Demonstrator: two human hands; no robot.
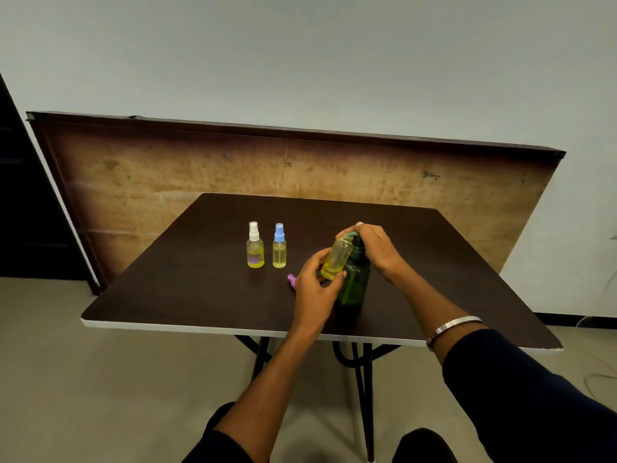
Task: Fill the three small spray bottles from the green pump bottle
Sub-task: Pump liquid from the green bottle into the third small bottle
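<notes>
Left hand (pixel 314 289) grips uncapped spray bottle (pixel 336 259), yellow liquid low, tilted under spout; right hand (pixel 374 248) curled over green pump bottle (pixel 355 282), table (pixel 167 295) centre-right. Two capped bottles (pixel 267 247) mid-table.

Bare, sparsely furnished room, likely a makeshift recording or work space rather than a home. Plain pale painted wall (pixel 300 55), grey smooth floor (pixel 100 379), dark brown folding table on black metal legs (pixel 200 295), worn brown wooden board (pixel 167 182) leaning against the far wall.
</notes>
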